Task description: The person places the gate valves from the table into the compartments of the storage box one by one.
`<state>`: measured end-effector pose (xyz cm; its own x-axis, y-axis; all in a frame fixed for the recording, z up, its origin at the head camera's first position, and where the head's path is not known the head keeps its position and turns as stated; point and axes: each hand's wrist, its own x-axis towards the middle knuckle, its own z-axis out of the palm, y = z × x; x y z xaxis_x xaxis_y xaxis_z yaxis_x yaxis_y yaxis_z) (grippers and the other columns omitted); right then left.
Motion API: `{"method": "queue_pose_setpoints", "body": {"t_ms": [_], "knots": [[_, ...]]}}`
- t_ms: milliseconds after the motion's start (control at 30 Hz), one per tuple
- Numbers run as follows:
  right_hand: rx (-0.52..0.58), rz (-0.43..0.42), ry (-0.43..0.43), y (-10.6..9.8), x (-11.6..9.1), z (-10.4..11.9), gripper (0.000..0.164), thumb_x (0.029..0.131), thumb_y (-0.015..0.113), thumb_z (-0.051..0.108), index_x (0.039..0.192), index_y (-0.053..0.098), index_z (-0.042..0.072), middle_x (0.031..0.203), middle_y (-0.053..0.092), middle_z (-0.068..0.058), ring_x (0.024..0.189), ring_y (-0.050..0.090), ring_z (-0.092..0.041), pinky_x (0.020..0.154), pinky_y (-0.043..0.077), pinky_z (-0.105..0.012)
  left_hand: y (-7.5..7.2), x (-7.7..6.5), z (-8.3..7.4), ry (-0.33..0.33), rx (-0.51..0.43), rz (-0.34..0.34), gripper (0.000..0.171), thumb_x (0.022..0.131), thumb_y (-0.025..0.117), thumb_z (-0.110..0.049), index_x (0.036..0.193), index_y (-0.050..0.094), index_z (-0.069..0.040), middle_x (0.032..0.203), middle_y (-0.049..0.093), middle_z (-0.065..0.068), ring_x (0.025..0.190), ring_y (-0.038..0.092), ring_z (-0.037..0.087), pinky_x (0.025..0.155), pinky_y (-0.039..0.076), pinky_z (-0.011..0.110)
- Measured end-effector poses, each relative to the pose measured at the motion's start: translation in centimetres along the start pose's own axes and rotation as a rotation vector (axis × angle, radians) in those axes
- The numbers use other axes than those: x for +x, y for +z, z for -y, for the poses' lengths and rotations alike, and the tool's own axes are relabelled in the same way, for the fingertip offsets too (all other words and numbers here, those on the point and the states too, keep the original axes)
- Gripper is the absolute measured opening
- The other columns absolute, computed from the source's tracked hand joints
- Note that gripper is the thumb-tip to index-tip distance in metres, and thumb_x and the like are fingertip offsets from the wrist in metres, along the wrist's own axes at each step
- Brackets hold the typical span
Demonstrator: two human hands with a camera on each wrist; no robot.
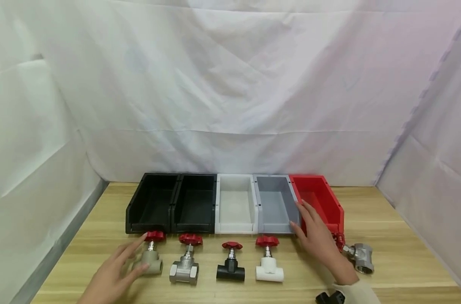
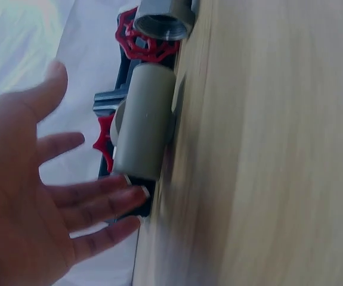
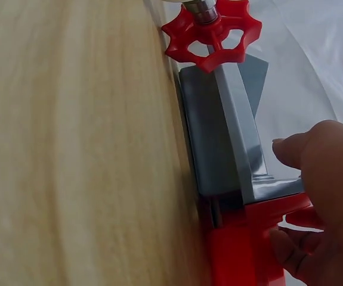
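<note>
Worktop (image 1: 101, 230): left of gray bin (image 1: 276, 207), left hand (image 1: 112, 272), fingers empty, beside beige valve (image 1: 152, 259), best gripped low; right hand (image 1: 318, 237), fingers loose, at bin's right.

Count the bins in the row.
5, from left to right: first black bin, second black bin, white bin, gray bin, red bin. The right hand partly covers the last two.

A workshop-like setting — white sheeting (image 1: 234, 84) around a wood-grain table (image 1: 405, 236) bearing parts bins (image 1: 236, 229) and handwheel valves (image 1: 231, 270).
</note>
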<state>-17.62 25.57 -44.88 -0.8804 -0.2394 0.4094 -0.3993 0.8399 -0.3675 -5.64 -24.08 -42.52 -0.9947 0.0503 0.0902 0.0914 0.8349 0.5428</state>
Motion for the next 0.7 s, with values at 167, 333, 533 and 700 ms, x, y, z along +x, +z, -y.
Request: {"method": "queue_pose_setpoints", "body": {"t_ms": [167, 333, 533, 700], "knots": [[-0.003, -0.013, -0.013, 0.16, -0.03, -0.02, 0.075, 0.083, 0.075, 0.019, 0.147, 0.037, 0.009, 0.141, 0.038, -0.022, 0.114, 0.049, -0.041, 0.076, 0.05, -0.056, 0.44, 0.46, -0.08, -0.035, -0.011, 0.034, 0.059, 0.091, 0.064, -0.041, 0.142, 0.048, -0.017, 0.121, 0.055, 0.019, 0.09, 0.058, 0.024, 0.072, 0.05, 0.049], [-0.019, -0.036, -0.03, 0.26, -0.05, -0.09, 0.074, 0.084, 0.074, 0.017, 0.147, 0.036, 0.008, 0.138, 0.041, -0.022, 0.109, 0.053, -0.041, 0.075, 0.051, -0.055, 0.76, 0.56, -0.26, -0.048, -0.003, 0.052, 0.058, 0.091, 0.062, -0.045, 0.141, 0.049, -0.02, 0.119, 0.056, 0.018, 0.091, 0.058, 0.028, 0.075, 0.049, 0.053], [-0.037, -0.038, -0.015, 0.82, -0.27, -0.32, 0.076, 0.086, 0.071, 0.014, 0.15, 0.031, 0.011, 0.138, 0.041, -0.023, 0.11, 0.053, -0.041, 0.077, 0.051, -0.055, 0.94, 0.54, -0.37, 0.023, -0.027, -0.007, 0.047, 0.09, 0.066, -0.038, 0.134, 0.058, -0.023, 0.114, 0.06, 0.011, 0.097, 0.059, 0.031, 0.074, 0.05, 0.05], [-0.055, -0.039, -0.004, 1.04, -0.52, -0.48, 0.077, 0.088, 0.069, 0.016, 0.152, 0.027, 0.014, 0.139, 0.041, -0.021, 0.108, 0.055, -0.041, 0.077, 0.051, -0.055, 1.03, 0.56, -0.38, -0.012, -0.033, 0.066, 0.045, 0.087, 0.066, -0.046, 0.127, 0.063, -0.027, 0.114, 0.058, 0.007, 0.102, 0.057, 0.029, 0.082, 0.048, 0.052]]}}
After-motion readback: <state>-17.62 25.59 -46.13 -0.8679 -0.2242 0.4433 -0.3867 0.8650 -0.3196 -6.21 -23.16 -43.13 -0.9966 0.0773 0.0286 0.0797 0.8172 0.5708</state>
